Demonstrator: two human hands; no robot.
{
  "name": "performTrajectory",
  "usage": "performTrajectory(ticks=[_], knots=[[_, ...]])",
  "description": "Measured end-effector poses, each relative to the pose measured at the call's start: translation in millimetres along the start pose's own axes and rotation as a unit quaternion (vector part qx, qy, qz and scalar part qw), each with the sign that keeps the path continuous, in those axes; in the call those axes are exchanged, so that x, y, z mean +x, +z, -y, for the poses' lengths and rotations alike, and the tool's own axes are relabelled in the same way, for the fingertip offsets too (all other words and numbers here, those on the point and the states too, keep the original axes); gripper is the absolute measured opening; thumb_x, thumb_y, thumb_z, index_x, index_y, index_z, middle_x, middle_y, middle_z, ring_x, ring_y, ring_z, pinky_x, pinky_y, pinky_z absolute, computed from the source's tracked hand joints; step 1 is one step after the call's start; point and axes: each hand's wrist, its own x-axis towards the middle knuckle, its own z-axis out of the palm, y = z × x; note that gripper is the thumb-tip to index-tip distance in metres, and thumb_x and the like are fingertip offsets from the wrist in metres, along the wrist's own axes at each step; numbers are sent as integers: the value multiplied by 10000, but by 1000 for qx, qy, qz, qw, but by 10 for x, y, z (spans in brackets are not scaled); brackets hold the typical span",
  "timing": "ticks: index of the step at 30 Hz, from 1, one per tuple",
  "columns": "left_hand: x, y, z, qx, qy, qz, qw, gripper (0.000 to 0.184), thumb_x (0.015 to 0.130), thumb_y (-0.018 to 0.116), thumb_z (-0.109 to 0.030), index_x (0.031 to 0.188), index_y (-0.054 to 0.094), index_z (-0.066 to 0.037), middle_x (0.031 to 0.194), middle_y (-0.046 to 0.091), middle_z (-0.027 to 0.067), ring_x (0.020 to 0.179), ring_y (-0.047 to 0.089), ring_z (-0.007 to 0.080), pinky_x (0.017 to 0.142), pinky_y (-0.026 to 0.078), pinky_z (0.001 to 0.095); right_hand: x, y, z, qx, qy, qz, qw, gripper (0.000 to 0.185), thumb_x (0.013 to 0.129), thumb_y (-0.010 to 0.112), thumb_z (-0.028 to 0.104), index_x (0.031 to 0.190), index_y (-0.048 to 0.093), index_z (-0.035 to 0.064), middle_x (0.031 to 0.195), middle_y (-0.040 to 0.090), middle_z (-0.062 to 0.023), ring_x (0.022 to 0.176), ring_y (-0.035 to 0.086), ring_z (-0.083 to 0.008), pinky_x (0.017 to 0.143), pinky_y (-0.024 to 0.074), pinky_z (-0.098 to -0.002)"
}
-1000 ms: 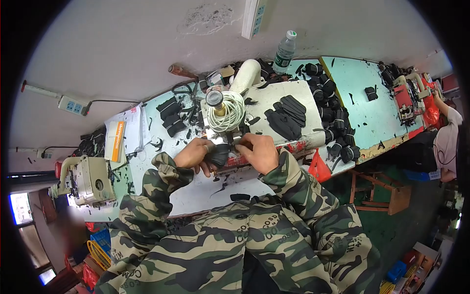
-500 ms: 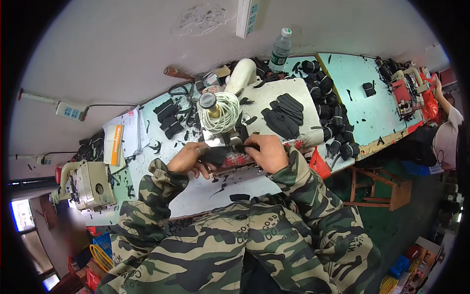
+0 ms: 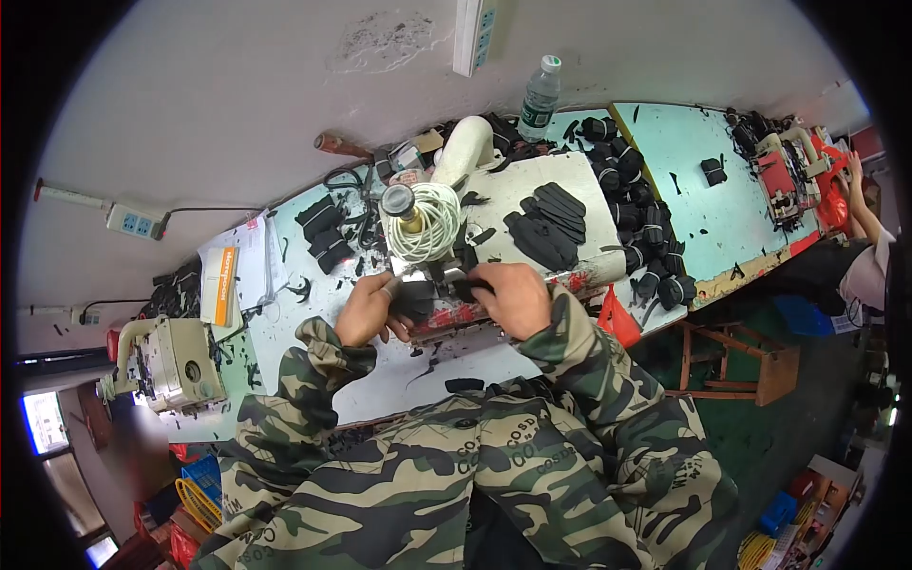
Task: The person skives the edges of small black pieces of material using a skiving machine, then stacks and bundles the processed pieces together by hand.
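Note:
My left hand [image 3: 365, 312] pinches the left end of a black fabric piece [image 3: 414, 300] at the front edge of a sewing machine [image 3: 468, 152]. On the other side of the needle area, my right hand [image 3: 516, 298] has its fingers closed on black cloth by the machine's front. Its fingertips are partly hidden. A coil of pale cord [image 3: 425, 226] rests on the machine just beyond my hands. Black gloves [image 3: 548, 228] lie flat in a small stack on the white machine top, beyond my right hand.
Rolled black bundles [image 3: 654, 223] crowd the table right of the machine, and more black bundles [image 3: 325, 233] lie to its left. A water bottle [image 3: 540, 100] stands behind. Another sewing machine [image 3: 171, 361] sits at left. A person's arm [image 3: 863, 209] reaches toward a machine at far right.
My left hand has shifted slightly right, toward the needle area, with the black fabric. My right hand has turned a little and sits slightly lower. The gloves stay in place.

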Motion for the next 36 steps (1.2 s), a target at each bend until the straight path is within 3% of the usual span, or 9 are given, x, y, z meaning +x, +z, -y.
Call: performTrajectory(ticks=[3, 8, 13, 17, 24, 27, 32, 33, 36], knots=[[-7, 53, -37, -47, -7, 18, 999, 279, 1014, 371, -208, 1067, 532, 14, 743, 663, 151, 508, 655, 220, 362, 444, 259, -7, -79, -52, 46, -19, 22, 999, 158, 789, 657, 138, 893, 676, 20, 854, 668, -170, 789, 638, -363, 715, 500, -431], [54, 71, -110, -56, -46, 106, 992, 297, 1013, 362, -209, 1107, 507, 33, 828, 678, 184, 569, 680, 245, 389, 480, 286, 34, 58, 62, -13, -33, -9, 999, 170, 793, 651, 132, 926, 674, 29, 895, 669, -167, 811, 639, -370, 723, 500, -439], [-23, 18, 29, 14, 23, -13, 1000, 282, 1014, 346, -195, 1053, 512, 29, 779, 676, 175, 555, 679, 242, 382, 468, 283, -42, -58, -33, 19, -12, 8, 1000, 183, 791, 653, 124, 938, 672, 16, 882, 669, -183, 808, 637, -374, 720, 501, -434], [-9, 233, -80, -76, 5, 66, 995, 272, 1019, 366, -204, 1090, 517, 10, 805, 667, 167, 583, 685, 239, 409, 482, 245, -2, -6, 12, 43, -49, 9, 998, 183, 794, 651, 126, 934, 672, 11, 915, 671, -187, 813, 639, -374, 731, 503, -424], [-16, 65, 99, -35, 33, -19, 999, 296, 1026, 365, -213, 1086, 526, 27, 749, 653, 153, 561, 675, 236, 405, 478, 257, -44, 29, -36, 20, -29, -36, 999, 206, 793, 655, 121, 957, 664, -3, 867, 659, -185, 802, 629, -387, 737, 506, -421], [-13, 150, 81, -60, 29, -23, 998, 310, 1024, 369, -204, 1145, 521, 37, 844, 648, 179, 574, 676, 243, 426, 488, 261, -43, -91, -30, 53, -43, 11, 998, 212, 789, 654, 116, 969, 664, 5, 863, 659, -181, 799, 627, -387, 737, 505, -422], [5, 238, -64, -107, -10, 62, 992, 305, 1018, 384, -175, 1182, 511, 48, 1024, 626, 192, 639, 696, 255, 489, 542, 274, -6, 74, -1, 30, -59, -29, 997, 232, 789, 658, 121, 985, 660, -2, 883, 659, -192, 814, 628, -393, 744, 507, -423], [32, 153, 30, -114, 12, 46, 992, 302, 1021, 368, -191, 1102, 519, 58, 917, 659, 198, 626, 698, 260, 478, 553, 275, -18, 73, -20, 33, -54, -49, 997, 233, 789, 657, 121, 985, 658, -5, 887, 659, -194, 817, 629, -394, 745, 508, -424], [-13, 72, 88, -70, 32, -11, 997, 295, 1021, 355, -177, 1086, 521, 58, 881, 662, 201, 612, 694, 261, 463, 544, 277, -63, -14, -13, 34, -31, -45, 998, 231, 791, 647, 101, 989, 653, -16, 895, 659, -199, 814, 635, -391, 736, 510, -415]])
